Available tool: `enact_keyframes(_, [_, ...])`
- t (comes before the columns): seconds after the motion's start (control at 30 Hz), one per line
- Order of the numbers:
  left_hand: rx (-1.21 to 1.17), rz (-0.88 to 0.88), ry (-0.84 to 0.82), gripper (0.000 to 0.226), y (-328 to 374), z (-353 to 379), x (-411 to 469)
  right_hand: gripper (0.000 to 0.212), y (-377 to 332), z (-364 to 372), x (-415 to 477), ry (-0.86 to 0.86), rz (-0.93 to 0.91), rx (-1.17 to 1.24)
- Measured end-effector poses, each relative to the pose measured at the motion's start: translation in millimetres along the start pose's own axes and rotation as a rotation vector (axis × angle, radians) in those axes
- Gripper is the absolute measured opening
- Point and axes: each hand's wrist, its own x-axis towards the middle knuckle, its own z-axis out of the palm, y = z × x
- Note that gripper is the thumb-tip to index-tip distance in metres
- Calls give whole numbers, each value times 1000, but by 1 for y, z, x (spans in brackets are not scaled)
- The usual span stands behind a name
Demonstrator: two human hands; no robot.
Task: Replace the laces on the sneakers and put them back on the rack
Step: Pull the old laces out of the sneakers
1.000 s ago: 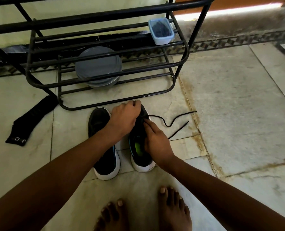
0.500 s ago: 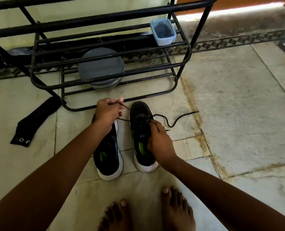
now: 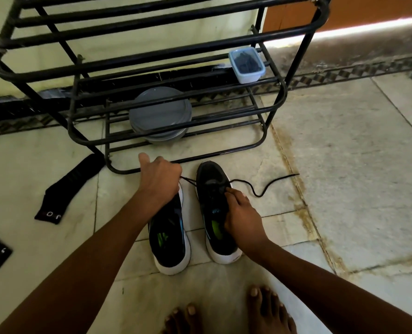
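L hand [image 3: 160, 179] grips lace [image 3: 188, 180] taut; R hand [image 3: 242, 214] pinches it at sneaker [image 3: 211, 182] eyelets (other sneaker's [image 3: 169, 237] toe hidden).

Both arms are bare along their whole visible length, from the near corners of the view up to the wrists, slim and smooth. The left hand [image 3: 159, 179] and the right hand [image 3: 242, 213] are bare as well, with knuckles showing on their backs. At the near edge are two bare feet, the left foot [image 3: 183, 320] and the right foot [image 3: 270, 314], toenails short and rounded.
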Motion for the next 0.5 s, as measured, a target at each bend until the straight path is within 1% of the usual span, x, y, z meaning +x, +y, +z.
enact_keyframes(0.07, [-13,-94,-42,20,-6,-4,-2,59,0,-1,0,11,7,-2])
enact_keyframes(0.1, [-35,-141,-36,23,-10,-5,-2,59,1,-1,0,16,8,-2])
enact_keyframes(0.2, [-60,-257,20,21,-22,-8,-9,59,0,1,0,27,5,-14])
enact_keyframes(0.27, [-93,-373,82,26,-30,-11,-12,59,0,3,2,32,0,-33])
enact_keyframes(0.33, [-216,-443,128,25,-43,-8,-10,58,-1,4,2,31,-2,-41])
enact_keyframes(0.37, [-320,-418,106,22,-49,-4,-8,58,-2,3,2,31,-5,-36])
enact_keyframes(0.4, [-448,-339,51,20,-53,0,-8,56,-2,3,1,29,-13,-31])
enact_keyframes(0.43, [-584,-217,-26,18,-53,0,-10,53,0,2,2,41,-26,-27])
enact_keyframes(0.47, [-667,-94,-105,18,-50,1,-12,48,2,1,3,72,-37,-22])
enact_keyframes(0.5, [-690,13,-179,19,-44,0,-15,42,4,-1,5,114,-48,-6])
